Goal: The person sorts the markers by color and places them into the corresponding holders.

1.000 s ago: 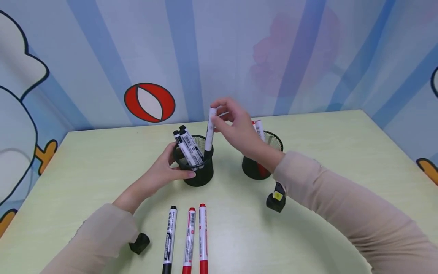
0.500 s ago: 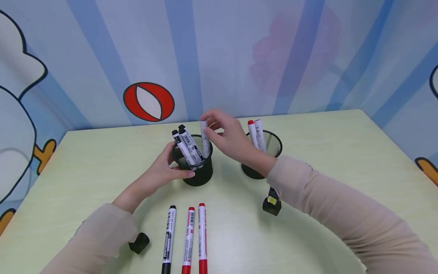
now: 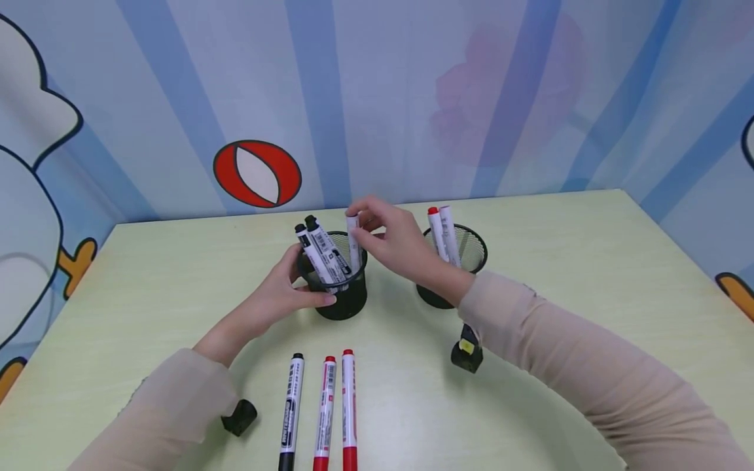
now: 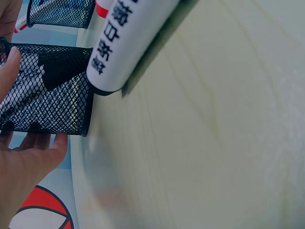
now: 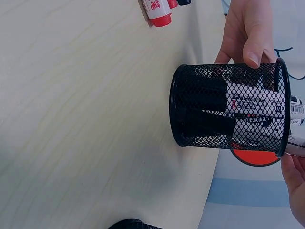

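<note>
My left hand [image 3: 277, 297] grips a black wire-mesh pen cup [image 3: 347, 304], thumb at the front and fingers round the far left side. Several whiteboard markers [image 3: 323, 255] with black ends lean inside it. Between thumb and fingertips, my right hand [image 3: 397, 242] pinches the upper end of a white marker [image 3: 354, 245], whose lower part is down inside that cup at the right side. Through the mesh in the right wrist view, dark marker caps [image 5: 207, 95] sit near the cup's bottom. In the left wrist view, the left hand [image 4: 28, 164] spans the cup [image 4: 71, 90].
A second mesh cup [image 3: 434, 297] stands to the right, holding a red-ended marker [image 3: 436, 229] and a white-ended one [image 3: 449, 235]. Nearer on the table lie a black marker [image 3: 291, 405] and two red markers [image 3: 326, 409]. Small black boxes [image 3: 238, 417] show below both sleeves. A printed backdrop rises behind.
My right hand has moved down and left, lowering the white marker from above the rim into the left cup. The left hand and cup have stayed put.
</note>
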`<control>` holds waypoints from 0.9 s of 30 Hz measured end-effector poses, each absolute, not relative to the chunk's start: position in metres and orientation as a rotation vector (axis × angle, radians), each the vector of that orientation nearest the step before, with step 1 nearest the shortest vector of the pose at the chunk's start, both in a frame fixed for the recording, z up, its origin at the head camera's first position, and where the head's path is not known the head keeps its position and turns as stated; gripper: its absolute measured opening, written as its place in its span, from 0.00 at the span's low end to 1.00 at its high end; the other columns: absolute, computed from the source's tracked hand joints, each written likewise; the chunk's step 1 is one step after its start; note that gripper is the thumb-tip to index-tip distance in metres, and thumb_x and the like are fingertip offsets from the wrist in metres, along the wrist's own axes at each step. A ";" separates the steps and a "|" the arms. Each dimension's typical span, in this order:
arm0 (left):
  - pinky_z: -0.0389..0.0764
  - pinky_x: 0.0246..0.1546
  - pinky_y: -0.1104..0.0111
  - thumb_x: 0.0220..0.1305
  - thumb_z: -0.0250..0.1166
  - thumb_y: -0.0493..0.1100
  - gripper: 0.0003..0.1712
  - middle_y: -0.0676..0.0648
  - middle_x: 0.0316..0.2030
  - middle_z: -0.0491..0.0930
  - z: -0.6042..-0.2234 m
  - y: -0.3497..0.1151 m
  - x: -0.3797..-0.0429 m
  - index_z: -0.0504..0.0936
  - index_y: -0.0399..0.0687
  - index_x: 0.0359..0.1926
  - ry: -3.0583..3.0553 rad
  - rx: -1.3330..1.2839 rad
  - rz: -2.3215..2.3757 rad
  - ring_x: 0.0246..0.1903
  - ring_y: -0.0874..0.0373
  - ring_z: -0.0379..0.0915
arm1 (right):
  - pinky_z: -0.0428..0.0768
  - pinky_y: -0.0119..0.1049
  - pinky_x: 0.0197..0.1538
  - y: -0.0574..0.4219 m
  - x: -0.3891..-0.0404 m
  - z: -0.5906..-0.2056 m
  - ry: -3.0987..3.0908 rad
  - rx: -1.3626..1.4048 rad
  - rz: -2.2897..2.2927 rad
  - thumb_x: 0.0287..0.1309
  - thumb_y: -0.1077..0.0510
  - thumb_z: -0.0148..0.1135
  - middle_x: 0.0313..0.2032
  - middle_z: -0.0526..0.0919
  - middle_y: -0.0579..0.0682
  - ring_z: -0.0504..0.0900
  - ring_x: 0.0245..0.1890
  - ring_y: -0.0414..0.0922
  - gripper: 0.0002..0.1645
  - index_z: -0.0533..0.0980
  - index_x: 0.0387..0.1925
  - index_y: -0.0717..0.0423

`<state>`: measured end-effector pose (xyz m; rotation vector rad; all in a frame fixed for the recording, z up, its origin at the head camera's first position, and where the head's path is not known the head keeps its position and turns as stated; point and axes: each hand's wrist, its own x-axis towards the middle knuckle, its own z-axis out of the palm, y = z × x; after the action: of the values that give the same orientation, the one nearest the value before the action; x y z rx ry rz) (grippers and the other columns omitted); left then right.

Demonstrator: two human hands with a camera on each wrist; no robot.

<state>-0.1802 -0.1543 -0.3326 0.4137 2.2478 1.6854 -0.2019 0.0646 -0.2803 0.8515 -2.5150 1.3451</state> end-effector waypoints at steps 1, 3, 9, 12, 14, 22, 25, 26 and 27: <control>0.59 0.62 0.48 0.53 0.70 0.39 0.52 0.45 0.66 0.56 -0.332 -0.154 -0.180 0.46 0.53 0.70 2.249 0.414 1.685 0.66 0.46 0.49 | 0.79 0.34 0.44 0.065 -0.202 -0.281 -2.518 0.853 1.342 0.59 0.64 0.59 0.39 0.81 0.52 0.79 0.38 0.44 0.15 0.73 0.48 0.57; 0.59 0.62 0.48 0.52 0.71 0.40 0.52 0.45 0.66 0.56 -0.332 -0.154 -0.180 0.46 0.53 0.70 2.249 0.408 1.684 0.66 0.46 0.50 | 0.79 0.34 0.44 0.064 -0.203 -0.282 -2.523 0.858 1.335 0.59 0.64 0.60 0.39 0.81 0.52 0.80 0.38 0.43 0.15 0.74 0.49 0.57; 0.59 0.62 0.48 0.52 0.71 0.41 0.53 0.45 0.66 0.56 -0.333 -0.155 -0.180 0.46 0.53 0.70 2.241 0.396 1.684 0.66 0.46 0.49 | 0.79 0.33 0.44 0.064 -0.202 -0.282 -2.542 0.842 1.330 0.59 0.64 0.59 0.39 0.82 0.52 0.80 0.38 0.43 0.17 0.76 0.50 0.56; 0.59 0.62 0.48 0.51 0.71 0.41 0.53 0.45 0.66 0.56 -0.333 -0.155 -0.180 0.46 0.53 0.70 2.242 0.394 1.685 0.66 0.46 0.49 | 0.79 0.32 0.44 0.063 -0.202 -0.281 -2.554 0.829 1.331 0.59 0.65 0.58 0.39 0.82 0.51 0.80 0.39 0.43 0.18 0.76 0.51 0.55; 0.59 0.62 0.48 0.52 0.71 0.40 0.53 0.45 0.66 0.56 -0.333 -0.155 -0.180 0.46 0.53 0.70 2.244 0.390 1.685 0.66 0.46 0.49 | 0.79 0.31 0.43 0.063 -0.202 -0.281 -2.564 0.820 1.325 0.59 0.65 0.58 0.39 0.82 0.51 0.80 0.39 0.43 0.19 0.76 0.52 0.55; 0.58 0.62 0.48 0.51 0.71 0.41 0.53 0.45 0.65 0.56 -0.332 -0.155 -0.180 0.46 0.53 0.70 2.245 0.395 1.686 0.66 0.46 0.49 | 0.79 0.32 0.43 0.063 -0.204 -0.281 -2.567 0.806 1.319 0.58 0.66 0.58 0.37 0.82 0.52 0.81 0.38 0.43 0.20 0.75 0.54 0.55; 0.58 0.62 0.48 0.51 0.72 0.40 0.53 0.45 0.65 0.56 -0.332 -0.155 -0.180 0.46 0.53 0.70 2.247 0.395 1.685 0.66 0.46 0.49 | 0.79 0.32 0.43 0.064 -0.204 -0.280 -2.558 0.790 1.336 0.58 0.65 0.59 0.38 0.82 0.52 0.81 0.38 0.44 0.20 0.75 0.54 0.56; 0.58 0.62 0.48 0.51 0.72 0.40 0.53 0.45 0.65 0.57 -0.332 -0.154 -0.180 0.46 0.53 0.70 2.246 0.396 1.686 0.66 0.46 0.49 | 0.80 0.33 0.43 0.064 -0.204 -0.279 -2.555 0.783 1.344 0.58 0.65 0.59 0.38 0.82 0.52 0.81 0.38 0.44 0.20 0.75 0.54 0.56; 0.58 0.62 0.48 0.51 0.72 0.40 0.53 0.45 0.65 0.57 -0.332 -0.154 -0.180 0.46 0.53 0.70 2.246 0.395 1.686 0.66 0.46 0.49 | 0.80 0.33 0.42 0.065 -0.204 -0.279 -2.554 0.773 1.352 0.58 0.65 0.59 0.38 0.82 0.52 0.81 0.38 0.44 0.20 0.74 0.54 0.55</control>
<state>-0.1798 -0.1545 -0.3320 0.3953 2.2459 1.6857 -0.2039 0.0649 -0.2790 0.7729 -2.5536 1.3521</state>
